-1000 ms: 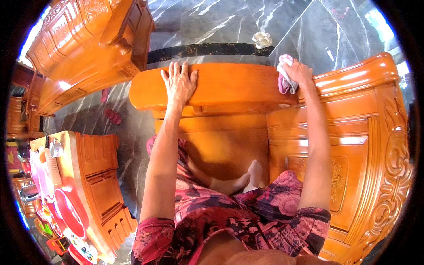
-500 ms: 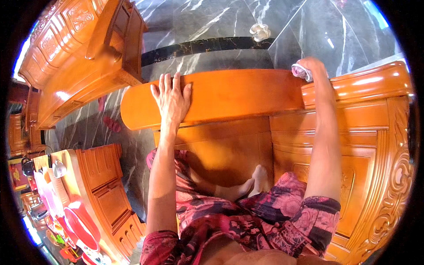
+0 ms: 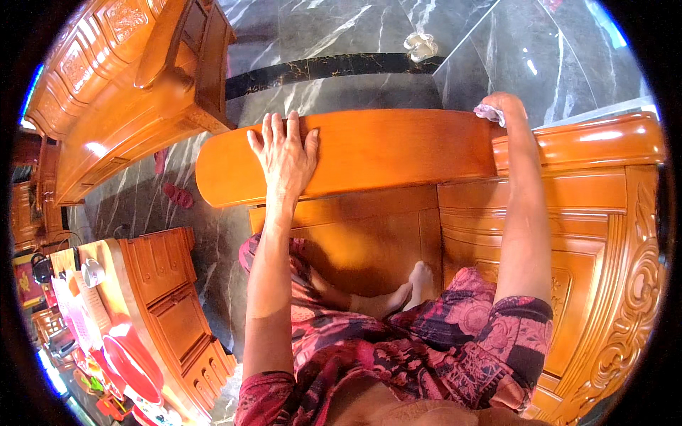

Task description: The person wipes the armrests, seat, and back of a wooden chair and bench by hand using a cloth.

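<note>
Across the wooden bench point(image 3: 387, 241) runs a broad, glossy orange-brown armrest point(image 3: 398, 145) with a rounded left end. My left hand point(image 3: 286, 153) lies flat on its top, fingers spread toward the far edge. At the armrest's far right end, my right hand point(image 3: 508, 106) is closed round a bunched pale pink-and-white cloth point(image 3: 490, 113). The cloth is at the corner where the armrest meets the carved backrest point(image 3: 579, 145). Most of the right fingers are hidden behind the hand and cloth.
Another carved wooden seat point(image 3: 135, 128) stands at the far left. A wooden cabinet point(image 3: 167, 312) at the lower left carries a red basin point(image 3: 135, 362) and other items. White shoes point(image 3: 420, 47) and red slippers point(image 3: 177, 195) lie on the grey marble floor point(image 3: 305, 32).
My left hand has shifted slightly to the right on the armrest. My right hand, with the cloth, has moved a little at the far right corner.
</note>
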### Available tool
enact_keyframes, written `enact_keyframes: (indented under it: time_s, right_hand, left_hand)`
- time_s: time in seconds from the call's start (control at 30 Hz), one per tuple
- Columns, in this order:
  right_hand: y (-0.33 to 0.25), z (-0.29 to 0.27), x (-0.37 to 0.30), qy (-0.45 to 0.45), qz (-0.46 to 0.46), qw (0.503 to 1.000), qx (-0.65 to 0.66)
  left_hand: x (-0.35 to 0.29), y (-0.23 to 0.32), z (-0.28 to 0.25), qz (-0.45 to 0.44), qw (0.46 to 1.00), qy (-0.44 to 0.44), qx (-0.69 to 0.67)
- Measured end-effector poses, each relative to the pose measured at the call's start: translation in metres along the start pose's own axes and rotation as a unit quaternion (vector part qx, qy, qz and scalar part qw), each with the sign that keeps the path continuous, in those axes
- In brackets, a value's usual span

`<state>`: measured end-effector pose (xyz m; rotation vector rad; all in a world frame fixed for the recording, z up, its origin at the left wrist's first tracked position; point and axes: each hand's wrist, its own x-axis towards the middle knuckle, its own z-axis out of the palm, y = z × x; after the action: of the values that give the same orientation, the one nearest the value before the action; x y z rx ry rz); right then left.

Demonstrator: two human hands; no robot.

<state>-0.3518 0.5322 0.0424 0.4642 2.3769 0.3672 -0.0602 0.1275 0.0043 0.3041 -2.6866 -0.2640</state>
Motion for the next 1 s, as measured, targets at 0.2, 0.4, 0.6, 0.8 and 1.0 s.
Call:
enact_keyframes:
  time_s: [0.2,0.4,0.6,0.8,1.0]
  right_hand:
    - [-0.02,0.006,-0.059,0.047,-0.191,0.974,0.112]
    - [-0.022,0.024,-0.048,0.192,-0.234,0.946,0.112]
    - [-0.055,0.051,-0.113,0.29,-0.228,0.915,0.165]
    - [-0.052,0.099,-0.142,0.493,-0.283,0.795,0.212]
    - [-0.035,0.118,-0.136,0.521,-0.411,0.715,0.221]
  left_hand:
    - [-0.004,-0.011,-0.003,-0.008,1.0,0.023,0.014]
    - [-0.002,-0.002,0.001,-0.003,0.999,0.031,0.008]
    - [-0.006,-0.013,-0.001,-0.014,0.999,0.03,0.017]
    - [-0.003,-0.008,0.005,-0.002,0.999,0.034,-0.008]
    - [-0.006,-0.011,0.009,0.0,0.999,0.032,0.007]
